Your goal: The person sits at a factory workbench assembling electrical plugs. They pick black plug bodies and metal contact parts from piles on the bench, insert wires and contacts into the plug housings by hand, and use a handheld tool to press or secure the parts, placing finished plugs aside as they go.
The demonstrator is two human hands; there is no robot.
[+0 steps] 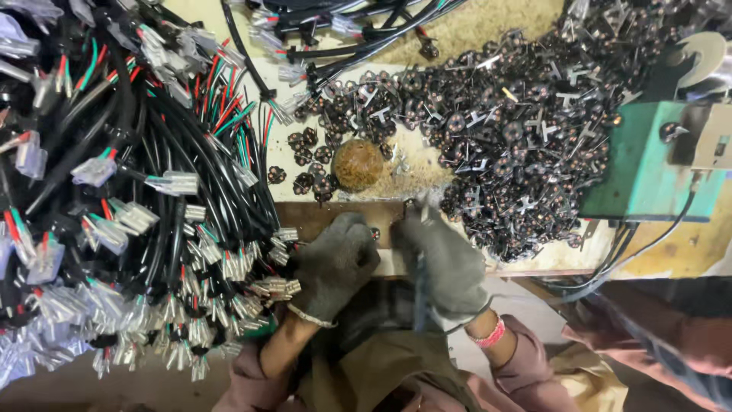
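While both gloved hands met at the near edge of the bench (457,30), the left hand (333,263) sat curled, fingers bent down over the wooden board (320,217), w/ one small dark part (374,233) just beside its fingertips; whether it actually pinched anything couldn't be told, since the glove hid the fingertips. The right hand (442,263) was clenched round a thin dark wire (418,294) that ran down toward the person's lap, its top end near the board edge. The big pile of copper-wound parts (503,130) lay far & right, spreading up to the green box (640,160); a few strays sat far-left of the hands near a round brown ball (357,164). The harness bundle (145,191), black cables w/ clear connectors, filled the left side, its nearest connectors touching the left glove. Judging from that, doing the step well probably meant keeping the wire end short & steady in the right fist, bringing the single part to it w/ the left rather than chasing it, and working over the board so nothing rolled off. Thick gloves dull feel, so eyes on the join. Also worth keeping the left wrist clear of the connectors, which could snag easily.
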